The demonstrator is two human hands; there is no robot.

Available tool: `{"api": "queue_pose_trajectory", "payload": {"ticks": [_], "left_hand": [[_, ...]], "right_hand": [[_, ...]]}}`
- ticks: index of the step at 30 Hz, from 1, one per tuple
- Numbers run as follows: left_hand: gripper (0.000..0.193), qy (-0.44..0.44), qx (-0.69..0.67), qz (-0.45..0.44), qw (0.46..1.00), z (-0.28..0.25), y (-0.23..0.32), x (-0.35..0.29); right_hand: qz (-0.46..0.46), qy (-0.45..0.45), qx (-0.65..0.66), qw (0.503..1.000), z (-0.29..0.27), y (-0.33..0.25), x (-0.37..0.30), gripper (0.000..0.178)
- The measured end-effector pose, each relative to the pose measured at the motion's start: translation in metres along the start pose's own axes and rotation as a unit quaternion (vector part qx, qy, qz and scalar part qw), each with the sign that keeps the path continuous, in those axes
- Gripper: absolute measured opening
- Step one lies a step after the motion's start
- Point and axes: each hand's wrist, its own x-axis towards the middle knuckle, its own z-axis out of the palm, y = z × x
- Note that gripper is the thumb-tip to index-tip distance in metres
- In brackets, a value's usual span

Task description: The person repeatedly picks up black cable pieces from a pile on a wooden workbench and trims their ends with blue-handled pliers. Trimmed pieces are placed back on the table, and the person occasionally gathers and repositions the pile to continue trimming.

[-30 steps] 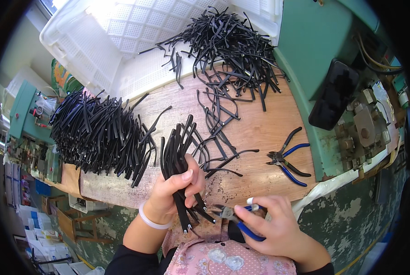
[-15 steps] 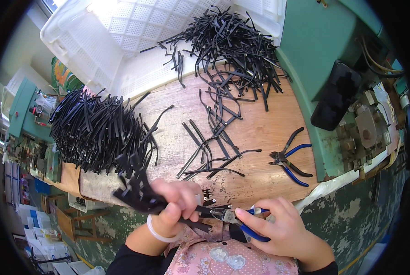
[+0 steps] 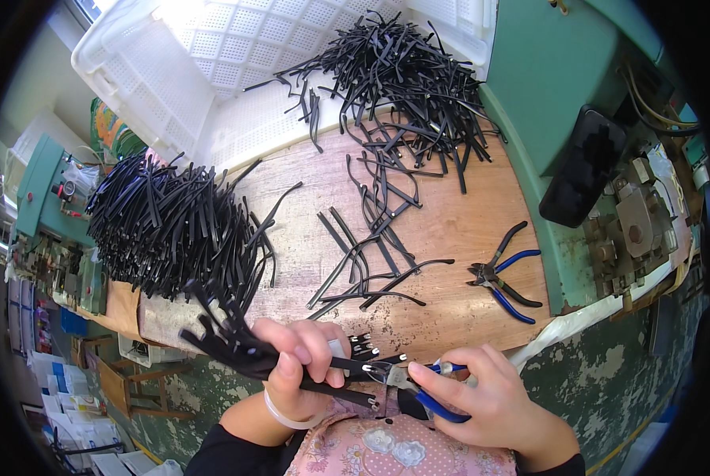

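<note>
My left hand (image 3: 307,369) is closed round a bundle of black eyeglass temples (image 3: 232,341). Their curved ends fan out to the left, and metal-tipped ends stick out on the right. In my right hand (image 3: 486,397) is a pair of blue-handled pliers (image 3: 401,378), its handles a little apart. The jaws meet the tip of one temple poking from the bundle; whether they grip it I cannot tell. Several loose temples (image 3: 335,238) lie on the wooden table (image 3: 458,222) beyond my hands.
A dense pile of temples (image 3: 165,226) covers the table's left side. Another heap (image 3: 406,87) spills from a tipped white plastic crate (image 3: 165,103). A second pair of pliers (image 3: 494,278) lies open at right, beside a green machine (image 3: 521,103) with a black phone (image 3: 583,166) against it.
The bundle in my left hand has tilted and fanned differently, its left end shifting slightly left. A metal-tipped temple now shows at the jaws. My right hand has barely moved.
</note>
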Motion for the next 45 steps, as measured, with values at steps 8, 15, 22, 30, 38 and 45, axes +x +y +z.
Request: {"api": "queue_pose_trajectory", "payload": {"ticks": [8,15,22,30,38,45], "left_hand": [[0.024,0.021,-0.088,-0.083,0.992,-0.005,0.004,0.002],[0.020,-0.023,-0.044,-0.207,0.977,-0.037,0.027,0.037],[0.034,-0.339,0.740,-0.026,0.580,-0.034,-0.026,0.030],[0.033,-0.203,0.602,-0.081,0.768,-0.024,-0.001,0.043],[0.020,-0.054,-0.013,-0.370,0.927,-0.024,0.009,0.042],[0.017,-0.038,-0.123,-0.346,0.930,-0.021,-0.004,0.033]], "right_hand": [[-0.035,0.036,0.004,0.999,0.008,-0.001,0.004,0.065],[0.024,0.088,0.078,0.993,0.016,0.011,-0.008,0.062],[0.027,0.069,0.056,0.996,0.012,0.009,-0.008,0.063],[0.041,0.081,0.064,0.994,0.010,0.014,-0.010,0.063],[0.005,0.071,0.005,0.997,0.016,0.014,-0.002,0.062],[-0.037,0.036,-0.038,0.998,0.012,0.002,0.000,0.062]]}}
